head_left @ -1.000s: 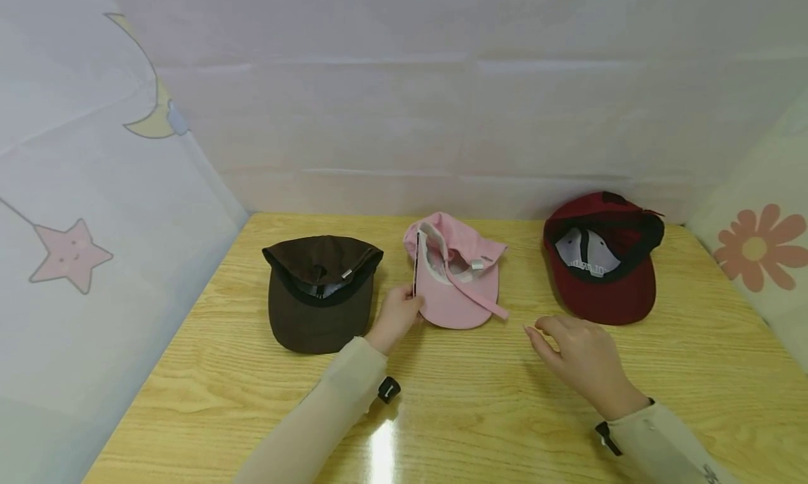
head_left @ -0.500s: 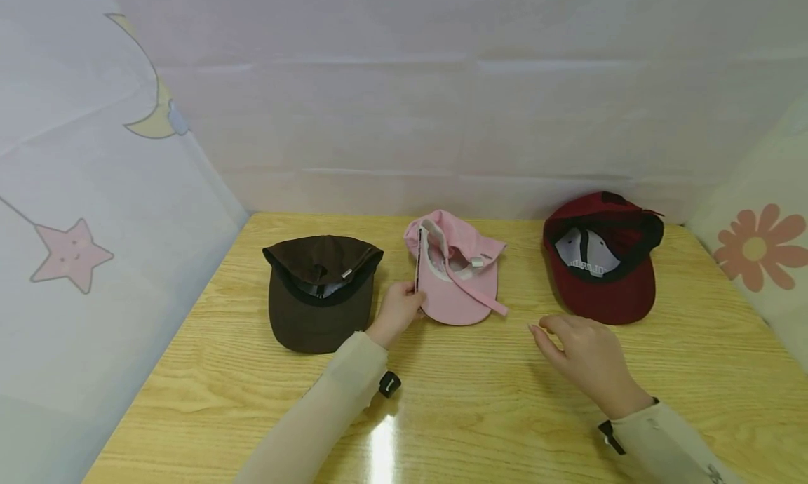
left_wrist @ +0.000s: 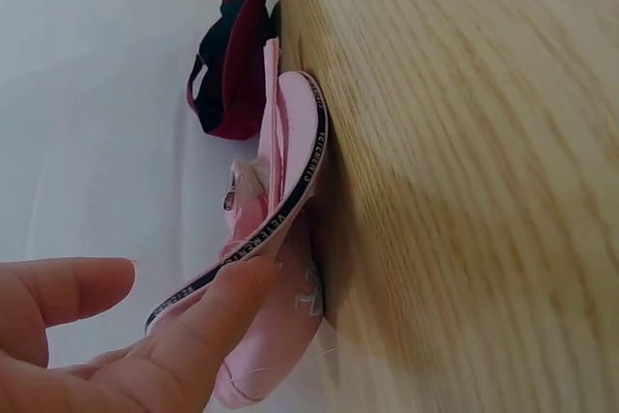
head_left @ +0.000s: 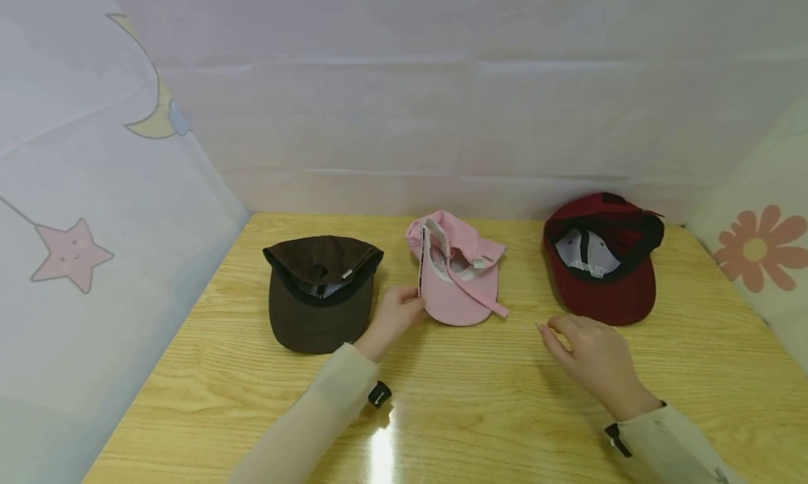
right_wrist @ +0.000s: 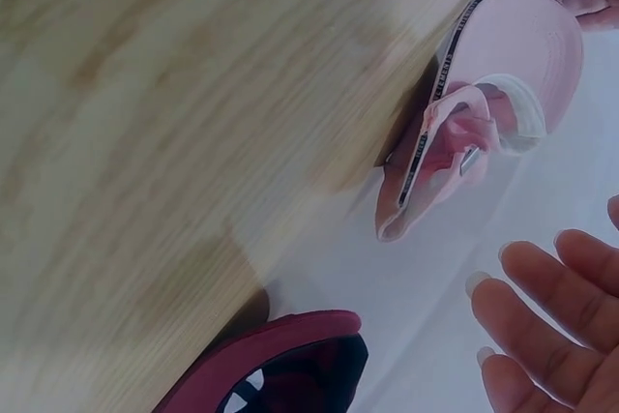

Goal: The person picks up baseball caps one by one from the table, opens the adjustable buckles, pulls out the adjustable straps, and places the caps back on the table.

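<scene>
A pink cap (head_left: 463, 298) lies in the middle of the wooden table, inside facing up, its loose strap trailing across the brim. My left hand (head_left: 396, 319) is at the left side of its brim. In the left wrist view, one finger (left_wrist: 218, 311) lies against or very close to the black lettered brim edge, while another digit stands apart, so nothing is pinched. My right hand (head_left: 593, 358) hovers above the table, in front of the dark red cap (head_left: 609, 294), with relaxed fingers (right_wrist: 542, 336) and nothing in them.
A dark brown cap (head_left: 318, 323) lies left of the pink one, beside my left hand. The wooden table (head_left: 480, 407) ends at a pale cloth backdrop (head_left: 391, 126), with printed cloth at both sides.
The pink cap has shifted very slightly away from me and right. My left hand has loosened and its forearm drawn back a little left. My right hand has drifted slightly right.
</scene>
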Demonstrator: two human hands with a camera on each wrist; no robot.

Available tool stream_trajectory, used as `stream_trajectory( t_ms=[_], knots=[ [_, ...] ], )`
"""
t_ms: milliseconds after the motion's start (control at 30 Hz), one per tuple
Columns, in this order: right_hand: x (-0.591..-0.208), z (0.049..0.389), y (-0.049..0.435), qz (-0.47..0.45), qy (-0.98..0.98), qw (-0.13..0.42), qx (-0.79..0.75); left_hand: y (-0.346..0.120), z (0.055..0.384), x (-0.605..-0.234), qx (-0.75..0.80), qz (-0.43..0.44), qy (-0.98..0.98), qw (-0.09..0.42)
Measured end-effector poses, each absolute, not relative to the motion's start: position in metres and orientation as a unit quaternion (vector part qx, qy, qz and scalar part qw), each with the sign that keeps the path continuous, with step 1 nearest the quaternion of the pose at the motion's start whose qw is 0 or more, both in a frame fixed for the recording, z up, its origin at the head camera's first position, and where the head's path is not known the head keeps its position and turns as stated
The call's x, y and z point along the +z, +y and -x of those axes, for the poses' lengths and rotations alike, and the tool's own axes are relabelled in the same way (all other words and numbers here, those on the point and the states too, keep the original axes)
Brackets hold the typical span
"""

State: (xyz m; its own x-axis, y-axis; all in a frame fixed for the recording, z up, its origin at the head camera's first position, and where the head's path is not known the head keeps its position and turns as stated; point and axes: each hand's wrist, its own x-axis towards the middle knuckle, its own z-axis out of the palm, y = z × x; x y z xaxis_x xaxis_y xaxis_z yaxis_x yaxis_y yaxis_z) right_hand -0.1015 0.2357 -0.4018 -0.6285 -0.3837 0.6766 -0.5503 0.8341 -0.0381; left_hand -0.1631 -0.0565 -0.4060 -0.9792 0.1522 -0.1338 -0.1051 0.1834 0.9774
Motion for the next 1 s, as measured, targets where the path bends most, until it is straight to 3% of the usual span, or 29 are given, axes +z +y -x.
stream_trajectory(
  t_ms=[1000],
  knots=[
    [-0.401, 0.100, 0.275, -0.159, -0.925, 0.315, 0.138, -0.090, 0.121, -0.389, 0.613, -0.071, 0.782, 0.084]
  ],
)
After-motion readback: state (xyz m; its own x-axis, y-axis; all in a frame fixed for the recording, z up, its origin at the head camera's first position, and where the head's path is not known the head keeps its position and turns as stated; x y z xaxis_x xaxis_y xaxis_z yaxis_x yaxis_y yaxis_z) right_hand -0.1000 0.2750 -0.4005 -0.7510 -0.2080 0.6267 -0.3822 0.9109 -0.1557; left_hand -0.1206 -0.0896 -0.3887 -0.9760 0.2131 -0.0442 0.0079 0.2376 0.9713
